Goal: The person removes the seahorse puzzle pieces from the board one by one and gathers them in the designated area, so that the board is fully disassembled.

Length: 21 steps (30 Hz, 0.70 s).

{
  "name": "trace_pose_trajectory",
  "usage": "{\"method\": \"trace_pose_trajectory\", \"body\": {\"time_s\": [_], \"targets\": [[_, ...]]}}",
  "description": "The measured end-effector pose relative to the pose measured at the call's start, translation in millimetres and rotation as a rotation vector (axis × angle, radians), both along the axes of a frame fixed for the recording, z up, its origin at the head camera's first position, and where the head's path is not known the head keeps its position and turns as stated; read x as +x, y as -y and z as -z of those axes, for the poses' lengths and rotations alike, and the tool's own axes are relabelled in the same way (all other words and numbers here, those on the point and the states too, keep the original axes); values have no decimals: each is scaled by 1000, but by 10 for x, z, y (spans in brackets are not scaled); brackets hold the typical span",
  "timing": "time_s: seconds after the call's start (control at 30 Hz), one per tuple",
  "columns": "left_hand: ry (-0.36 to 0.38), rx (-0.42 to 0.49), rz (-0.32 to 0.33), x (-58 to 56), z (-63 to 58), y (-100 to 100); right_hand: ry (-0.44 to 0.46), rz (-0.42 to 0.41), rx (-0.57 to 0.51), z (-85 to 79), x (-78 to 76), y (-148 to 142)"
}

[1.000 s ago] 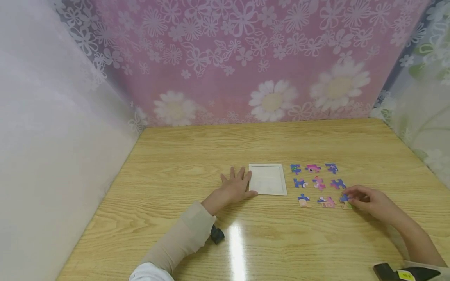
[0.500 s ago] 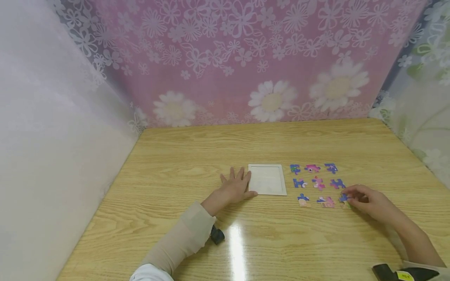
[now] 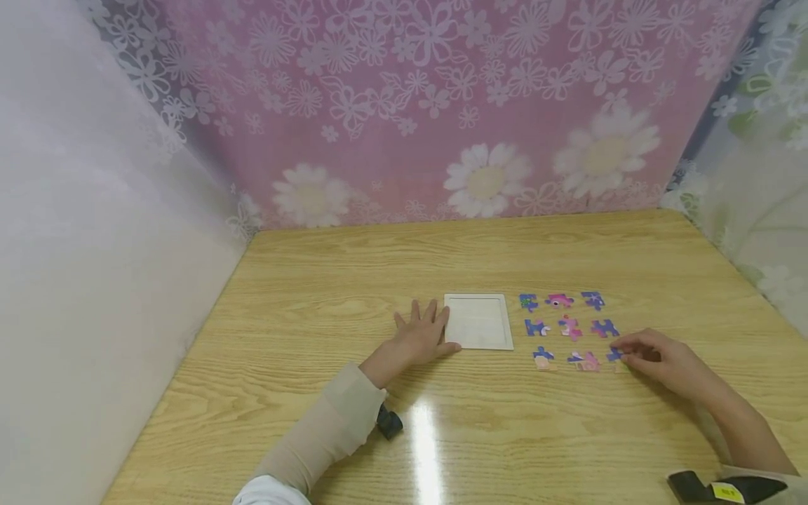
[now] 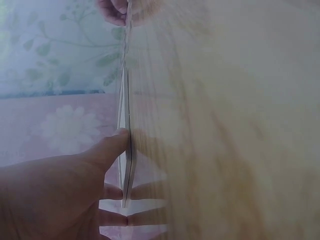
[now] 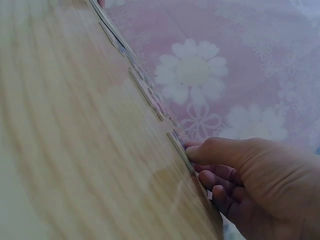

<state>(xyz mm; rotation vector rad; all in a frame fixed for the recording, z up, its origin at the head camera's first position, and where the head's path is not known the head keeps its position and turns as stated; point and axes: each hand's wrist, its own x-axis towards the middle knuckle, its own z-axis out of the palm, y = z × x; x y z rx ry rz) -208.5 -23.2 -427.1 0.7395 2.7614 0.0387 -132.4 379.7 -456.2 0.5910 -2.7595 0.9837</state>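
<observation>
A square white puzzle tray [image 3: 478,322] lies flat on the table. My left hand [image 3: 419,339] rests at its left side with fingers spread, the thumb and fingertips touching the frame. In the left wrist view the thumb of my left hand [image 4: 75,170] lies on the tray's edge [image 4: 125,150]. Right of the tray, several jigsaw pieces [image 3: 570,327] lie apart in rows, blue, pink and cream. At the nearest right corner my right hand [image 3: 672,365] pinches a blue puzzle piece [image 3: 614,355] between thumb and curled fingers; they partly hide it. This piece lies at table level.
The wooden table [image 3: 315,280] runs back to a pink flowered curtain [image 3: 391,140]. A pale wall covering [image 3: 113,245] borders the left. Black wrist-camera mounts [image 3: 388,423] show at both forearms. Light glares on the tabletop in front.
</observation>
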Motion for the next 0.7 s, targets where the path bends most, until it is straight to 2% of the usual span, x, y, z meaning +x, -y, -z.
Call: {"method": "trace_pose_trajectory", "body": {"time_s": [0.13, 0.47, 0.7], "targets": [[6, 10, -1, 2, -7, 15, -16, -15, -8, 35, -18, 2], [26, 33, -13, -14, 7, 48, 52, -11, -52, -32, -18, 39], [40, 50, -20, -16, 13, 42, 124, 66, -59, -89, -10, 13]]}}
